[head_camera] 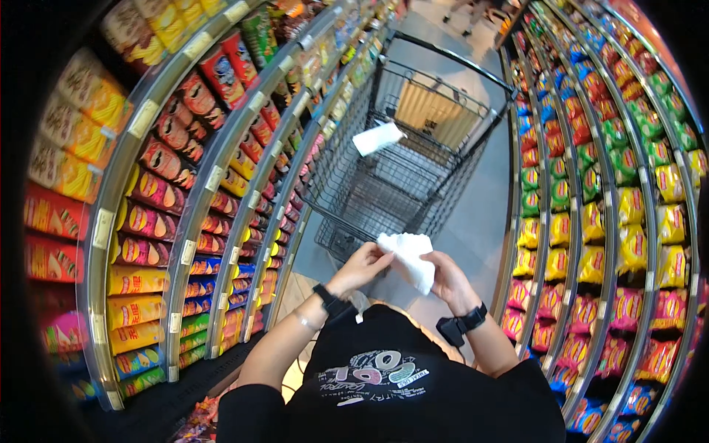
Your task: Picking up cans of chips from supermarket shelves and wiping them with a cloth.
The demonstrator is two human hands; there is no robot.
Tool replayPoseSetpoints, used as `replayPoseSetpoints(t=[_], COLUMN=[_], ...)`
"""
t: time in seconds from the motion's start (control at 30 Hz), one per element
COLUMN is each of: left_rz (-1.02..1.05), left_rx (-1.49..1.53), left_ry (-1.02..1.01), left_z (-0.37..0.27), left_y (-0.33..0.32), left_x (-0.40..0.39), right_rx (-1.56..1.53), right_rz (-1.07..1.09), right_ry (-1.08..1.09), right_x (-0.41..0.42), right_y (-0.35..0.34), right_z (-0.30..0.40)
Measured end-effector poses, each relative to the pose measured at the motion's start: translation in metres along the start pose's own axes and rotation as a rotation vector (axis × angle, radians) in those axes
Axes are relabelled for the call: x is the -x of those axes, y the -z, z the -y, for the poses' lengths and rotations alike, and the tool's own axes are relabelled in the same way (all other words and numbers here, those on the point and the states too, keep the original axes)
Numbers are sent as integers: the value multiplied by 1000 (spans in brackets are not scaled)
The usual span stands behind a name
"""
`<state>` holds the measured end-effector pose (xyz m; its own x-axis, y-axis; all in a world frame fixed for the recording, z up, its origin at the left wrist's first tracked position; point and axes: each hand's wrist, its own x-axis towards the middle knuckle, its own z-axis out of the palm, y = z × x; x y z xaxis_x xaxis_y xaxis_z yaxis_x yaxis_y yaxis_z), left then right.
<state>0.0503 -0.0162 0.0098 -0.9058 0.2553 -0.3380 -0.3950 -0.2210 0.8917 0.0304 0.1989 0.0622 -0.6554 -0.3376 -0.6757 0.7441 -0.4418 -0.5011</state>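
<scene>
Between my hands is a folded white tissue or thin cloth [411, 260] with a scalloped upper edge. The fingertips of my left hand [363, 267] pinch its left side. On the other side, my right hand [451, 279] grips it between thumb and fingers. A small whitish, partly see-through piece [360, 304] hangs below my left wrist; what it is cannot be made out. Just beyond my hands stands a black wire shopping cart [370, 185]. A white soft pack [378, 138] lies in the cart, and a brown cardboard box [437, 108] is at its far end.
Shelves of snack bags and packets [149, 221] line the left side. More shelves with colourful chip bags [590, 232] run along the right. Grey floor [490, 183] shows beside the cart. A person's legs [465, 19] appear at the far end of the aisle.
</scene>
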Motion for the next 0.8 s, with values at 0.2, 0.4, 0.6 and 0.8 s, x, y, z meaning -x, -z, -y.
replayPoseSetpoints(t=[0.2, 0.4, 0.6, 0.8], left_rz=[-95, -724, -1340, -1637], left_rx=[198, 14, -77, -150], left_ry=[-475, -526, -395, -554], left_z=[-103, -119, -90, -47], left_y=[37, 27, 34, 87], left_x=[153, 275, 370, 445], right_rx=[637, 383, 372, 499], right_rz=[567, 1043, 1057, 921], right_ry=[-15, -272, -1010, -999], right_x=[38, 26, 26, 62], right_y=[-144, -236, -297, -349], right_z=[1, -58, -173, -263])
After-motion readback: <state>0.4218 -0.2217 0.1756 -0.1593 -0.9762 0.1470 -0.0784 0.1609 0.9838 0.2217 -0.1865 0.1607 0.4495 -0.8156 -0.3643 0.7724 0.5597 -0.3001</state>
